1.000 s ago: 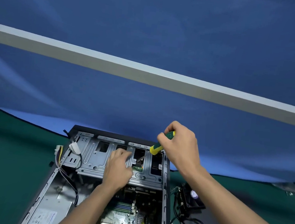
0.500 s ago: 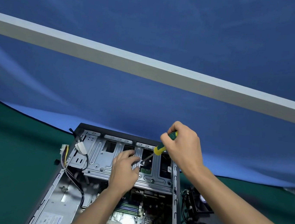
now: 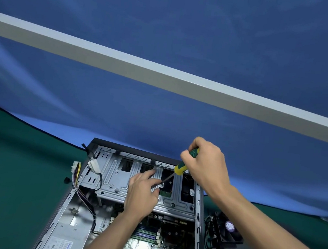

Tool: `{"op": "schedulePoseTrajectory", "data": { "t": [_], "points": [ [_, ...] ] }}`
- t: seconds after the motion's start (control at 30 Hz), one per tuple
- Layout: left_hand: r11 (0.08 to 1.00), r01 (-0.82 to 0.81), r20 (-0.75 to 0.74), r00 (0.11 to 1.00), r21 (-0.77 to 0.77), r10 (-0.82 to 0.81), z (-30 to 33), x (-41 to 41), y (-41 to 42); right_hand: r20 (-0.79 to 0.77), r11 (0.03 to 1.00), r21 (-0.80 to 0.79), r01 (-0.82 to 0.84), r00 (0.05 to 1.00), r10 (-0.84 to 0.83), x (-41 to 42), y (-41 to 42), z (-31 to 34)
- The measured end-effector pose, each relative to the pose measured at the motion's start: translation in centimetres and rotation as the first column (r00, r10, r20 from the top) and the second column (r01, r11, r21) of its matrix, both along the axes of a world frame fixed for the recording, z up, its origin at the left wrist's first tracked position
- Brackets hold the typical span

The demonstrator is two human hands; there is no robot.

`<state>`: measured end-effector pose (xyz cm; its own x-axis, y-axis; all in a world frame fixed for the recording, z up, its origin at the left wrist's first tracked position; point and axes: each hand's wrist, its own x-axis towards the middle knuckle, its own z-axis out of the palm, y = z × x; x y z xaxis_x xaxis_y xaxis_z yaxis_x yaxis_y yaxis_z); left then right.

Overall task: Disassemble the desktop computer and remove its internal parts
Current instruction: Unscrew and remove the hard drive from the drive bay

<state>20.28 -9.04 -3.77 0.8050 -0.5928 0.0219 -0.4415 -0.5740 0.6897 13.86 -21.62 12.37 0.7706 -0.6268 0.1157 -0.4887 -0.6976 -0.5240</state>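
Note:
The open desktop case (image 3: 199, 206) lies on its side on the green table. A silver drive cage (image 3: 116, 178) spans its far end. My right hand (image 3: 205, 168) grips a yellow-green screwdriver (image 3: 182, 167), its shaft slanting down-left to a screw on the cage. My left hand (image 3: 142, 195) rests on the cage, fingertips pinched around the screwdriver tip. The motherboard (image 3: 145, 243) shows below my left wrist. The power supply (image 3: 66, 242) sits at the case's lower left.
A removed black fan (image 3: 226, 229) with its cables lies on the table right of the case. A bundle of coloured wires with a white connector (image 3: 76, 167) hangs over the case's left wall. Blue cloth and a grey bar (image 3: 164, 77) stand behind.
The view has tipped slightly, so the case sits higher in frame. My left fingers have shifted right to pinch at the screwdriver tip. My right hand stays on the handle.

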Motion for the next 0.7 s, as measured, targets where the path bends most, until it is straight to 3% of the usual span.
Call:
{"op": "schedulePoseTrajectory", "data": {
  "t": [0.13,0.37,0.7],
  "points": [
    [1.000,-0.001,-0.003,1.000,-0.001,0.001,0.1,0.0,0.0,-0.113,0.999,-0.038,-0.006,0.994,0.002,0.7,0.3,1.1],
    [1.000,-0.013,0.006,1.000,-0.008,0.013,0.2,-0.1,0.0,-0.388,0.943,-0.330,-0.035,0.916,-0.102,3.0,0.9,2.5],
    [0.999,-0.017,0.099,0.995,0.030,0.014,0.5,-0.4,-0.6,-0.453,0.923,-0.371,-0.099,0.887,-0.087,3.5,1.6,2.9]
  ]
}}
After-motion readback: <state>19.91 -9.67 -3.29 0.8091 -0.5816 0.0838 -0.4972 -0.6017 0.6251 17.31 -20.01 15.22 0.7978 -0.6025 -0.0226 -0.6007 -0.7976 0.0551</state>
